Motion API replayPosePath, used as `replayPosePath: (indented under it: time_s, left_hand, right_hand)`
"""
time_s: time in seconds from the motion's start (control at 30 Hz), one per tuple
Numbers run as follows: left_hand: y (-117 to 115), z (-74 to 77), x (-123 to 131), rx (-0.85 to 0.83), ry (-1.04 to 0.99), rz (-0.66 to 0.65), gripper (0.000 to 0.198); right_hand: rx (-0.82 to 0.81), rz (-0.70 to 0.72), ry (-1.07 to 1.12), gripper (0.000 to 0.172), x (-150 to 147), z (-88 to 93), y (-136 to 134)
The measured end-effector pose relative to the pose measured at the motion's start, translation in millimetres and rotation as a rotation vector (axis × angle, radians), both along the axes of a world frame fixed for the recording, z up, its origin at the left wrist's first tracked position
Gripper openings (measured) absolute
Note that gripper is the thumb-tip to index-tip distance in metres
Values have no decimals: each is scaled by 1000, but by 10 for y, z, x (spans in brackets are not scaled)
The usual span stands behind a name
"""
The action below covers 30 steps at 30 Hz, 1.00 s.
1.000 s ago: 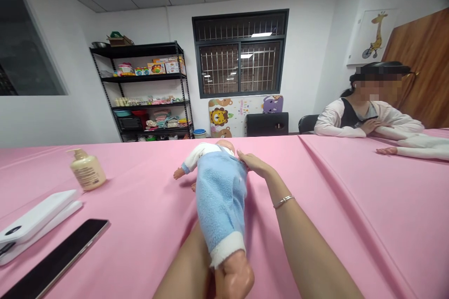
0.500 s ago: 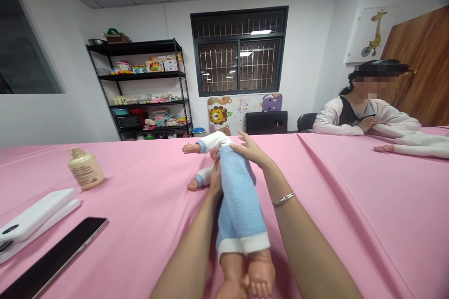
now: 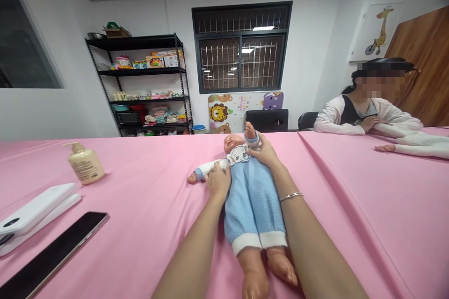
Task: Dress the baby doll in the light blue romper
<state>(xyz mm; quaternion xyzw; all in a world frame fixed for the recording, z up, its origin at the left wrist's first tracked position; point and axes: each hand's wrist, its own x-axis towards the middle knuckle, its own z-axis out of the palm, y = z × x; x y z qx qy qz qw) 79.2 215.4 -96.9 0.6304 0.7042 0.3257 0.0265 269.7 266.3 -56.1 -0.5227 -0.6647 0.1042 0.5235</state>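
**Resting both hands on the baby doll [image 3: 250, 205]**

My left hand [image 3: 218, 182] lies over the doll's outstretched arm [image 3: 206, 169], fingers spread, gripping nothing. My right hand [image 3: 262, 150] curls at its shoulder beside the raised arm [image 3: 251, 138]; I cannot tell whether it grasps. The doll lies face-up, right of the pump bottle [image 3: 85, 163], its blue fleece romper [image 3: 252, 210] on, bare feet [image 3: 280, 265] showing.

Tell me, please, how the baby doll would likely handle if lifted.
The doll probably handles stiffly: its raised arm looks like moulded vinyl, so limbs may hold their pose rather than flop. Its smooth bare feet may feel slippery, while the fleece romper should give a softer, surer grip.
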Motion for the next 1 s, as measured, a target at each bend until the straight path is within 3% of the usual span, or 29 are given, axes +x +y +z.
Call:
replayPosePath:
  time_s: [0.1,0.2,0.33,0.5,0.73,0.87,1.0]
  left_hand:
    - [100,-24,-79,-20,-131,42,55]
    - [200,-19,-252,37,-260,130,59]
    - [253,14,-472,178,-330,287,54]
    - [216,42,-506,115,-374,409,48]
    - [219,20,-466,121,-354,454,40]
    - [213,11,-480,109,-298,441,39]
    - [192,2,-465,20,-164,381,29]
  right_hand:
    - [-126,-40,135,77,-51,-265,98]
    - [-220,-96,261,72,-175,-410,134]
    - [-255,-250,447,62,-281,-478,135]
    - [-265,-547,740,51,-145,-625,120]
    - [-313,-797,740,57,-57,-733,99]
    - [-285,-781,658,51,-78,-745,59]
    - [-244,-588,491,45,-123,-792,2]
